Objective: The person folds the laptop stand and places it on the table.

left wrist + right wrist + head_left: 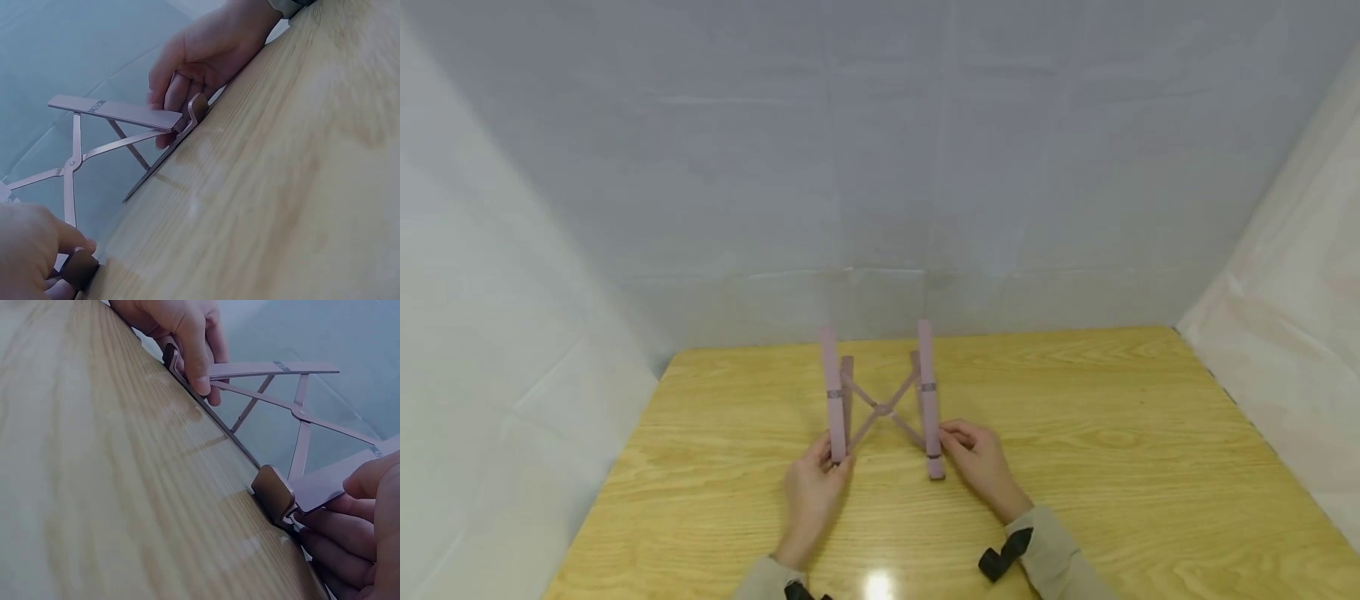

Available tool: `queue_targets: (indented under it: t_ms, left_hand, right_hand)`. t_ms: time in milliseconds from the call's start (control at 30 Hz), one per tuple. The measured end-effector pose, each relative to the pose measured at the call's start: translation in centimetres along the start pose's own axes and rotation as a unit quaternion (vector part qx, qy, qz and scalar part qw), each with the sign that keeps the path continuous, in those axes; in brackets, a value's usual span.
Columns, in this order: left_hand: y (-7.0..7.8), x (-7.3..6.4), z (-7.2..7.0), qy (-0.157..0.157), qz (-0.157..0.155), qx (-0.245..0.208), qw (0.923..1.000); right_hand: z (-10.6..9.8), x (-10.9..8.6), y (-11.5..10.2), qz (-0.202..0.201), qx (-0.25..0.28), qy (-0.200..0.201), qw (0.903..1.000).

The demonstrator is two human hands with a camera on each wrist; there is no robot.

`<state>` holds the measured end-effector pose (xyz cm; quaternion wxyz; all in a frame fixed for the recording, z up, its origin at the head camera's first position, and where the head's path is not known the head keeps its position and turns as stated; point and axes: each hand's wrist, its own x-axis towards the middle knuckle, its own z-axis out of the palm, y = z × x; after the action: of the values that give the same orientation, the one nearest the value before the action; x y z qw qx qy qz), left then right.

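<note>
Pink folding stand (882,410) on worktop (1150,475), braces crossed, between both hands. Left hand (817,490): grip clamped on left rail (836,421), near end. Right hand (983,462): grip clamped on right rail (929,417).

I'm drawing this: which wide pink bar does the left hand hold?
The left bar: the left hand grips its near end; the right hand holds the right bar.

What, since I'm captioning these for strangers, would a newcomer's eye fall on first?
Probably the pink stand, its crossed bars making an X, on the wooden table. Next, the two hands at its near end: the left hand gripping its left rail, the right hand its right. A bright glare sits at the head view's bottom edge.
</note>
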<state>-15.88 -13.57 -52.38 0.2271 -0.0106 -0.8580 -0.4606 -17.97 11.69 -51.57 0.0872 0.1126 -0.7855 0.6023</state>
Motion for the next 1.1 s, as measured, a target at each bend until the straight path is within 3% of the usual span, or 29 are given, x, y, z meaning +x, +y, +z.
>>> queue_targets:
  t_ms: [133, 300, 467, 667, 967, 1100]
  left_hand:
    - [0.3, -0.1, 0.5, -0.011, 0.001, -0.009, 0.9999]
    - [0.5, -0.2, 1.1, -0.018, 0.005, -0.010, 0.9998]
    - [0.5, -0.3, 1.3, -0.026, 0.011, -0.010, 0.9995]
    - [0.6, -0.3, 1.3, -0.057, 0.016, -0.051, 0.9969]
    - [0.3, -0.2, 1.3, -0.119, 0.062, -0.075, 0.9881]
    - [0.3, -0.3, 1.3, -0.145, 0.067, -0.072, 0.9846]
  right_hand:
    - [-0.4, 0.2, 2.2, -0.005, -0.001, 0.015, 0.9999]
    - [-1.1, 0.2, 2.9, -0.006, 0.000, 0.024, 0.9997]
    - [-1.5, 0.0, 1.9, 0.000, -0.015, 0.026, 0.9995]
    - [-2.4, -0.3, -0.8, 0.005, -0.015, 0.022, 0.9996]
    - [-3.0, -0.3, -1.6, 0.017, -0.012, 0.047, 0.9987]
    - [-3.1, -0.2, -1.6, 0.017, -0.014, 0.058, 0.9981]
